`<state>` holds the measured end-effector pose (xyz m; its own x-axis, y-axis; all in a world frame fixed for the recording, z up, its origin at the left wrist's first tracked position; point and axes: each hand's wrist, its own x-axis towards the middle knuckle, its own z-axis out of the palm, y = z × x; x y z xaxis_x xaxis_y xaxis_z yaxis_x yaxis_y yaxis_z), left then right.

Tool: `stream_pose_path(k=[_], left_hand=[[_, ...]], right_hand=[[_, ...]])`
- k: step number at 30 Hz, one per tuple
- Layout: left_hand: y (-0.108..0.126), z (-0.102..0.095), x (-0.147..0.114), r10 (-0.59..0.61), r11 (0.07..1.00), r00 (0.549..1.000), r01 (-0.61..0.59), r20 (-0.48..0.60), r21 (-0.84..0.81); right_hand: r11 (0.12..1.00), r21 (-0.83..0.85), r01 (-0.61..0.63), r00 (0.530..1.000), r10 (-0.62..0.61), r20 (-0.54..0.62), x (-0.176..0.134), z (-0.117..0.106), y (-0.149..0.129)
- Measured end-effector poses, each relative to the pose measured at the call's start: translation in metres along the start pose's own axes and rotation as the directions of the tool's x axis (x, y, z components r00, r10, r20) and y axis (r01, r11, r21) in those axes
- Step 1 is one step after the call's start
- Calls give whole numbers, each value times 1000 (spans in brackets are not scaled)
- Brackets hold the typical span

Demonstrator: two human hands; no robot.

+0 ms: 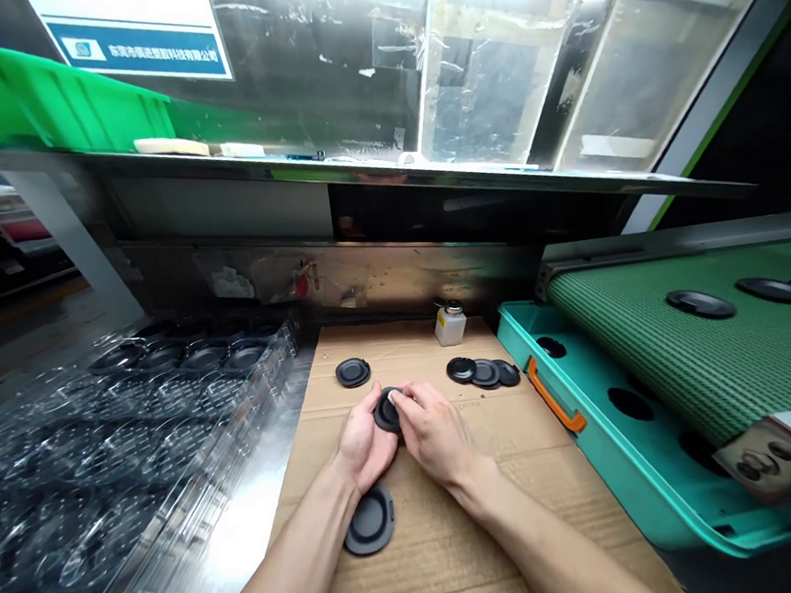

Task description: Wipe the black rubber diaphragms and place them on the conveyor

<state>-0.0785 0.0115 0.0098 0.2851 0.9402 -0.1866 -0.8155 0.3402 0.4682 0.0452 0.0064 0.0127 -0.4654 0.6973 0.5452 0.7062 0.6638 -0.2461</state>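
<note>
Left hand (368,444), half-open, cradles 1 black disc (385,416) above the cardboard (458,540), apparently steadying it for the right hand (436,427), fingertips (399,399) pinched against its face, other contents indiscernible; 3 overlapping discs (485,373) lie at its 2 o'clock.

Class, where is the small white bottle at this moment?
In the head view, the white bottle stands near the far edge of the cardboard, slightly right of centre, just beyond the overlapping black discs.

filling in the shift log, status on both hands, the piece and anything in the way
Left hand holding black disc. Right hand at its face, small white item pinched. Second disc beside left forearm, not between hands.
</note>
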Motion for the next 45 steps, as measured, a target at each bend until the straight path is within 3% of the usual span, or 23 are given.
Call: stream_pose_path(k=[7,24,29,33,38,42,45], left_hand=[[-4,1,1,3,999,1000,-2,-16,47],[-3,8,-5,22,996,999,-20,-25,82],[3,5,-7,27,993,992,-12,-121,118],[8,0,-5,65,990,991,-49,-121,135],[6,-1,-2,57,993,995,-47,-87,107],[7,-2,-2,76,992,991,-64,-113,107],[8,-3,-1,79,994,992,-71,-96,84]], right_hand=[[995,-49,-86,996,84,-39,2,2,9],[984,-64,-166,985,163,-56,-1,2,-4],[994,50,-99,995,99,-9,0,4,-17],[997,79,6,996,-13,88,-9,-3,-17],[997,-19,-74,995,75,59,-10,-5,-9],[1000,19,19,996,-21,92,-7,-3,-11],[999,-8,-45,996,46,77,-8,-3,-10]])
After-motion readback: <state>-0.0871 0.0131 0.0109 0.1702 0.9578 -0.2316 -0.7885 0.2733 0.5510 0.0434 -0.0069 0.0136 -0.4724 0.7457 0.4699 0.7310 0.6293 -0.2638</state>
